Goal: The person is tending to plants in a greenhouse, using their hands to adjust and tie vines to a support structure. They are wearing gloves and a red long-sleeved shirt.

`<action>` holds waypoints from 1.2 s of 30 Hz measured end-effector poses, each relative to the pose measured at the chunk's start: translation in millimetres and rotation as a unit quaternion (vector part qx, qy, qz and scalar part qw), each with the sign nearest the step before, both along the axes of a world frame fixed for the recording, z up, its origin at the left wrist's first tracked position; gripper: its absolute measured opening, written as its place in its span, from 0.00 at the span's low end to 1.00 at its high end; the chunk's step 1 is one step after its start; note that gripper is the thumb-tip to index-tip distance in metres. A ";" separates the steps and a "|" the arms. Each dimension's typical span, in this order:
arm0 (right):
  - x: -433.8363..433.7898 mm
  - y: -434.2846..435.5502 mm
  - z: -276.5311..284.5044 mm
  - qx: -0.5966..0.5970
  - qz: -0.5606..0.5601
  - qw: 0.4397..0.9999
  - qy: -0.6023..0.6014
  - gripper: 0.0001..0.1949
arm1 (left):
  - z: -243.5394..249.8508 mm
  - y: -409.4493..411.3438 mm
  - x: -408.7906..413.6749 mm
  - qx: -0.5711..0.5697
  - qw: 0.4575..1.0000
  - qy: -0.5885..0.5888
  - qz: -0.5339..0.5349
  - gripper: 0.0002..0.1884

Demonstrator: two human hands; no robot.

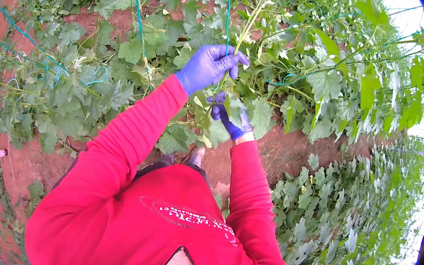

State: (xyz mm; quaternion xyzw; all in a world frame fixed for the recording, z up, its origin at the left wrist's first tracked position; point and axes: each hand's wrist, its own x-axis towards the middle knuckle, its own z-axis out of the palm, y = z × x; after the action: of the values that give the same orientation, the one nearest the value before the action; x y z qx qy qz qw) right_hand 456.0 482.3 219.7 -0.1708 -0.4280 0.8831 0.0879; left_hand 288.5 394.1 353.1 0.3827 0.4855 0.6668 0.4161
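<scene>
My left hand, in a purple glove, is closed around a green vine stem whose top rises above the fist. A teal twine runs down from above into the same hand. Just below and to the right, my right hand, gloved alike, is at the lower part of the vine. Broad green leaves partly cover its palm and fingers, so its grip is hard to make out.
Another teal twine hangs left of my left hand, wound with a dry stem lower down. Leafy vines on slanting twines crowd the right. Reddish soil shows between plant rows, and my shoe stands below the hands.
</scene>
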 end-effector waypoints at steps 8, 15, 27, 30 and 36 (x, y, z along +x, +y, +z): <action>2.3 34.7 62.3 0.322 -0.194 0.908 -0.185 0.13 | -29.9 8.1 33.7 -0.100 0.964 0.174 0.173 0.10; -15.6 35.9 150.6 0.473 -0.197 0.850 -0.122 0.09 | -39.1 9.7 59.4 -0.076 0.933 0.293 0.194 0.09; 9.2 6.6 190.0 0.362 -0.165 0.917 0.008 0.14 | -66.1 19.9 86.6 -0.087 0.961 0.201 0.166 0.12; 20.5 12.1 169.6 0.411 -0.059 0.907 -0.066 0.11 | -87.6 22.4 86.4 -0.071 0.960 0.190 0.195 0.10; 125.7 51.3 136.9 0.357 -0.431 0.816 -0.148 0.09 | -136.3 -1.9 63.1 -0.137 0.963 0.193 0.133 0.11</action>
State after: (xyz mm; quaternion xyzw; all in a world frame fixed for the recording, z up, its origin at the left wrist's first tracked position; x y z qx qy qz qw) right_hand 581.6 533.6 356.7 -0.4228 -0.6036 0.5045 0.4499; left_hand 351.6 392.2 216.7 0.3759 0.6895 0.5568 0.2705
